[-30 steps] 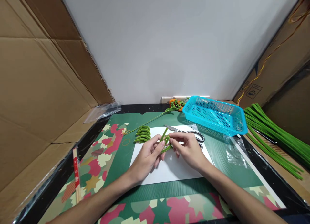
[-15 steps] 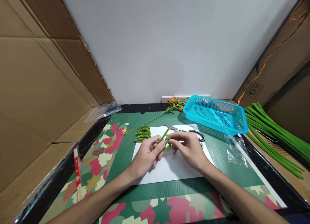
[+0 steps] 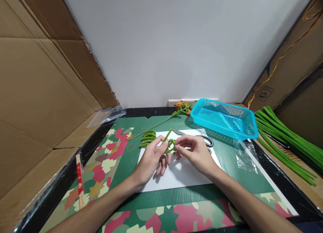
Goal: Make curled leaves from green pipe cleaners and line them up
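Note:
Between my hands is a green pipe cleaner (image 3: 168,134), bent into loops, with one straight end sticking up. My left hand (image 3: 153,156) pinches it between thumb and forefinger, its other fingers hanging loose below. The thumb and fingertips of my right hand (image 3: 193,154) close on the looped part from the other side. Both hands are above a sheet of white paper (image 3: 176,176). Just left of them lies a row of several bent green pipe cleaner pieces (image 3: 148,138). Scissors (image 3: 207,140) with black handles lie behind my right hand, partly hidden by it.
A blue perforated basket (image 3: 223,132) stands at the back right, beside an orange flower (image 3: 182,107) with a long green stem. Long green pipe cleaners (image 3: 290,142) lie at the far right. Wrapped chopsticks (image 3: 80,179) are at the left; cardboard walls (image 3: 37,85) flank the table.
The loops in the pipe cleaner have spread and show more fully between my hands. My left hand has shifted slightly left, and its lower fingers have loosened downward.

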### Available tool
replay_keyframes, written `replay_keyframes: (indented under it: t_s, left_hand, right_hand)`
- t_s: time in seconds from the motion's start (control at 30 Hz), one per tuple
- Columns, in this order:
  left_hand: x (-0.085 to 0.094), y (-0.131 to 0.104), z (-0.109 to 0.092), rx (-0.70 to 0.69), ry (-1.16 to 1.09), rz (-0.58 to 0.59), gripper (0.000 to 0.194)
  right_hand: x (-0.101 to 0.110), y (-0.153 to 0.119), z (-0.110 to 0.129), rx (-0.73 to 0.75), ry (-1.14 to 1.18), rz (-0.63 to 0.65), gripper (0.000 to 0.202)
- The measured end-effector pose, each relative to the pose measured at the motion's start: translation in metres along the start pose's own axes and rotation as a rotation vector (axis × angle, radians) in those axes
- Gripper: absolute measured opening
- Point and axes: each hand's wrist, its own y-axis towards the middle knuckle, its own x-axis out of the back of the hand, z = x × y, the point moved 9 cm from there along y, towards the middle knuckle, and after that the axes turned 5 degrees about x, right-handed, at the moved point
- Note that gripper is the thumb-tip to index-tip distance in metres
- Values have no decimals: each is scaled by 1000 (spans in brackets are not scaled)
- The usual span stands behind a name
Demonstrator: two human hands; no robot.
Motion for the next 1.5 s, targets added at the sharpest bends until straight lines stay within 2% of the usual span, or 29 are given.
replay_keyframes:
  t_s: [0.33, 0.5, 0.67, 0.9, 0.97, 1.07, 1.2, 1.5]
  left_hand:
    - [-2, 5, 3, 51, -78, 43, 39]
    - [-7, 5, 5, 91, -122, 104, 35]
    - [-4, 6, 7, 92, -88, 71, 40]
    - [-3, 7, 6, 79, -82, 71, 37]
    - [-5, 6, 6, 80, -74, 89, 37]
    - [-8, 5, 8, 99, -65, 123, 38]
    - [-12, 4, 11, 127, -45, 168, 39]
    - [-10, 4, 13, 114, -6, 154, 38]
  right_hand:
    - [-2, -1, -2, -39, 30, 23, 17]
    - [-1, -1, -3, -33, 19, 16, 16]
    - [-2, -2, 0, -14, 12, 34, 17]
    - [-1, -1, 2, 12, 14, 11, 25]
    - [-1, -2, 5, 46, -54, 21, 21]
    - [-3, -5, 13, 139, -277, 40, 11]
    - [-6, -10, 24, 287, -534, 36, 12]
    - [-6, -9, 22, 317, -560, 48, 9]
